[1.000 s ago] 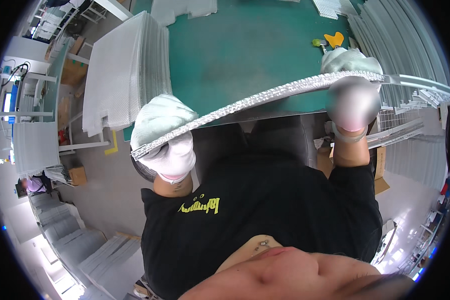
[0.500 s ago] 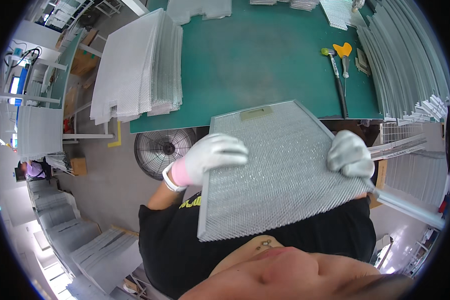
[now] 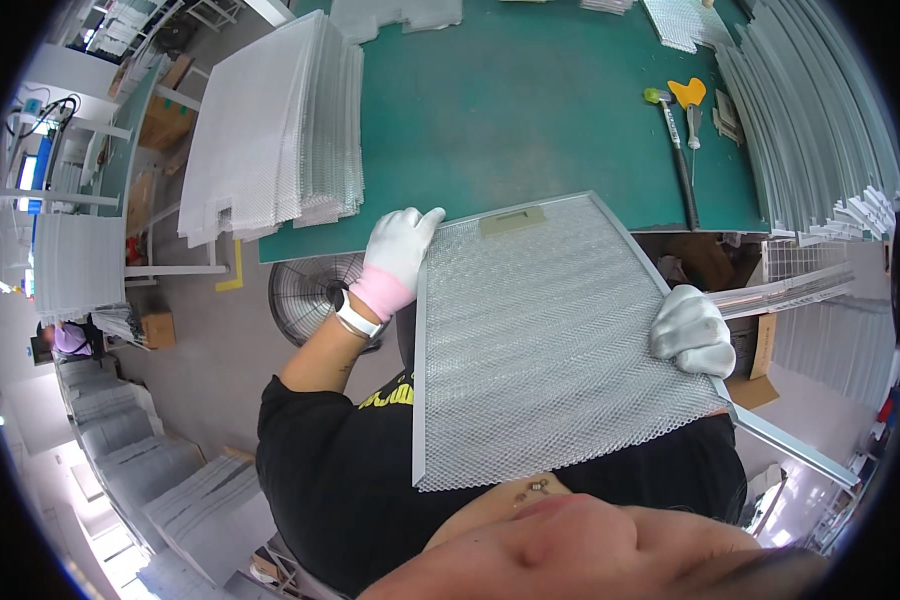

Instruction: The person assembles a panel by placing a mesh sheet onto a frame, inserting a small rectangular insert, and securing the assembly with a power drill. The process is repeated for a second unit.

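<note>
A silvery metal mesh filter panel (image 3: 560,340) is held tilted in front of my body, its far edge at the table. Thin aluminium frame strips run along its left, far and right sides; the near mesh edge is bare. A small beige plate (image 3: 513,221) with a slot sits at the far edge. My left hand (image 3: 402,243), in a white glove with a pink cuff, grips the far left corner. My right hand (image 3: 692,332), also gloved, is closed round the right frame edge. A frame strip (image 3: 795,447) sticks out past the near right corner.
Mesh sheets (image 3: 270,125) are stacked at the table's left, and long frame strips (image 3: 820,120) at its right. A hammer (image 3: 676,155) and an orange-handled tool (image 3: 689,100) lie on the green table (image 3: 490,120). A floor fan (image 3: 310,300) stands below. A person (image 3: 70,340) is far left.
My left hand has gone from over the panel's left side up to its far left corner and taken hold there. The panel has turned slightly, and the projecting strip now angles lower.
</note>
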`<state>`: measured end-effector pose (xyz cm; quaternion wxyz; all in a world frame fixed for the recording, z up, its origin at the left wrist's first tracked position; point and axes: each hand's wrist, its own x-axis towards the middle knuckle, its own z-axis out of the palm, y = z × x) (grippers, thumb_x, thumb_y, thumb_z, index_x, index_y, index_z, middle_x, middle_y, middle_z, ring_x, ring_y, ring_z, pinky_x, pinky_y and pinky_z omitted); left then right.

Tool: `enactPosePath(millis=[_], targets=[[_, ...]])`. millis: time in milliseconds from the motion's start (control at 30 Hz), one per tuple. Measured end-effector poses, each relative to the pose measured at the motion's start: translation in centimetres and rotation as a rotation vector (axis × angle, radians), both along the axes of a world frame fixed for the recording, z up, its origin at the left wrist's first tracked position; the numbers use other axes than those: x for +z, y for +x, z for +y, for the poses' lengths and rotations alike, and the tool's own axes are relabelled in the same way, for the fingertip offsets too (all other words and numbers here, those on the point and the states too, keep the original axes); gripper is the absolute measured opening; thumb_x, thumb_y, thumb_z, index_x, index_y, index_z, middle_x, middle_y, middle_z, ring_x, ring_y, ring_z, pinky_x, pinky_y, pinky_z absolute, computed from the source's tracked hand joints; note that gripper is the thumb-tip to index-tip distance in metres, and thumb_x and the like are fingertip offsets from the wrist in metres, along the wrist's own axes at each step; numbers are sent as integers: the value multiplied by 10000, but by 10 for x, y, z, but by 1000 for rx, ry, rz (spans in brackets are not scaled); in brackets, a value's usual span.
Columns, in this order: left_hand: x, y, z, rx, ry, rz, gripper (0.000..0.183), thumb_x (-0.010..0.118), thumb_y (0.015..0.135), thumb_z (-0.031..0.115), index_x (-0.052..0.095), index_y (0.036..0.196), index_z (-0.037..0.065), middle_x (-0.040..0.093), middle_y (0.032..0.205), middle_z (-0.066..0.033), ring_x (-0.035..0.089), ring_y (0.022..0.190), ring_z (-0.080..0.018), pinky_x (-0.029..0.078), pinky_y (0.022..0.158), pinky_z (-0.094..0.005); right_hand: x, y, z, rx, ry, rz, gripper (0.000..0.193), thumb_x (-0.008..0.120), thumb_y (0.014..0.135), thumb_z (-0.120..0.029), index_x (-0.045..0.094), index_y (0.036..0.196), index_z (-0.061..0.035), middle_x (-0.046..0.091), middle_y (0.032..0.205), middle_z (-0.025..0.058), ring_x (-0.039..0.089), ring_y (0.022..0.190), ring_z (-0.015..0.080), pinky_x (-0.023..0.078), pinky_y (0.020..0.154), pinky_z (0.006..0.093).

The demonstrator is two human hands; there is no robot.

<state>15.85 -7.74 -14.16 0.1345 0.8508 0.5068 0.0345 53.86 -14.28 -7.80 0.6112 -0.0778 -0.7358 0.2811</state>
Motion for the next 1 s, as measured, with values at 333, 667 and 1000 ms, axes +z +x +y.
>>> enactPosePath(millis=[333,667,1000], targets=[[121,-13,3,-1068,165,-1149,184,694,894,185,681,965,15,719,993,-166,709,880,-300,562,807,-489,27,-31,29,-192,-19,36,271,685,966,-308,602,972,-50,711,857,132,691,770,257,547,652,389],[112,19,41,-134,590,-1551,148,703,915,11,624,1038,-14,670,976,-119,630,874,-166,506,768,-285,83,-63,75,-798,-90,107,1238,881,798,-58,-30,1637,-82,460,1373,151,681,1034,256,502,574,232],[113,23,60,10,449,-1533,235,699,909,9,603,1123,-1,666,1065,-70,619,931,-116,496,855,-265,162,-7,110,-520,128,-867,515,780,806,-14,692,1312,-62,737,1177,120,709,1031,236,536,934,315]])
